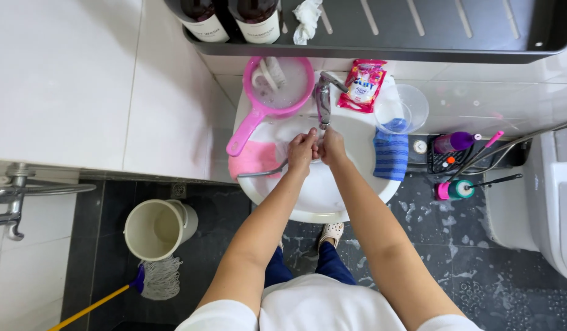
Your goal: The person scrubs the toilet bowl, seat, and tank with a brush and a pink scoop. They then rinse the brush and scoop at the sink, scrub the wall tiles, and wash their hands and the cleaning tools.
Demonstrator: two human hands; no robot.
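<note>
My left hand (302, 153) and my right hand (331, 147) are pressed together over the white washbasin (332, 205), right under the chrome tap (323, 101). The fingers are curled and touch each other. A thin metal handle (262, 173) runs left from my left hand, which seems to grip it; its far end is hidden. A pink cloth (253, 158) lies on the basin's left rim beside that hand. On the right rim hangs a blue striped cloth (391, 153).
A pink scoop (277, 89) and a red sachet (362, 84) sit behind the tap, beside a clear plastic cup (412, 104). A dark shelf (418, 37) with bottles hangs above. On the dark wet floor stand a cream bucket (156, 228) and a mop (151, 279). A toilet (553, 202) is at right.
</note>
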